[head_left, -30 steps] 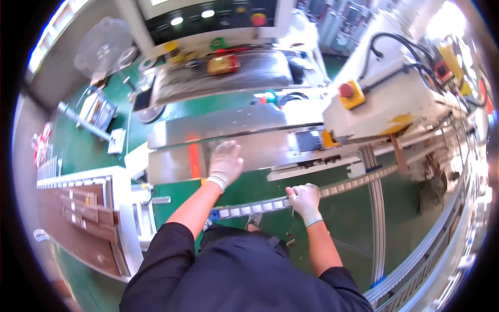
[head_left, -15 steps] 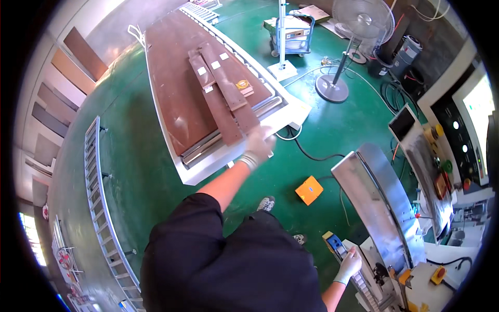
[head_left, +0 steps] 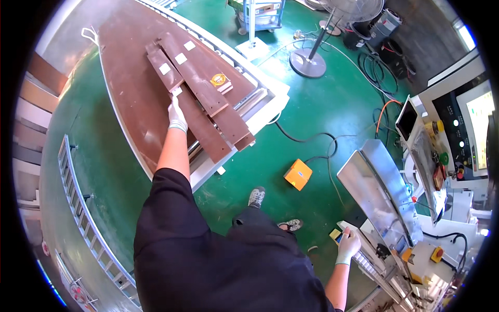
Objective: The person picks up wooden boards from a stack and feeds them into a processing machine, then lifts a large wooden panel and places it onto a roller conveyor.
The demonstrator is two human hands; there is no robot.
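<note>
Several long brown boards lie stacked on a big brown-topped table, their near ends jutting past its white edge. Small white labels stick to the upper boards. My left hand, in a pale glove, reaches to the stack's left side. Its fingers close at the board's edge just under a label; the fingertips are partly hidden. Low on the right, my right hand, also gloved, is closed at the end of a machine's metal rail. What lies inside its fingers is hidden. Beside it shows a yellow-and-blue piece.
A roll of orange tape rests on small pieces beside the boards. An orange box with a cable is on the green floor. A fan stand, a bent metal panel and a control screen stand right; a roller frame stands left.
My left hand has moved from the boards' near end to their left side. The boards' near ends have shifted slightly toward me. My right hand stays by the rail; my view has turned.
</note>
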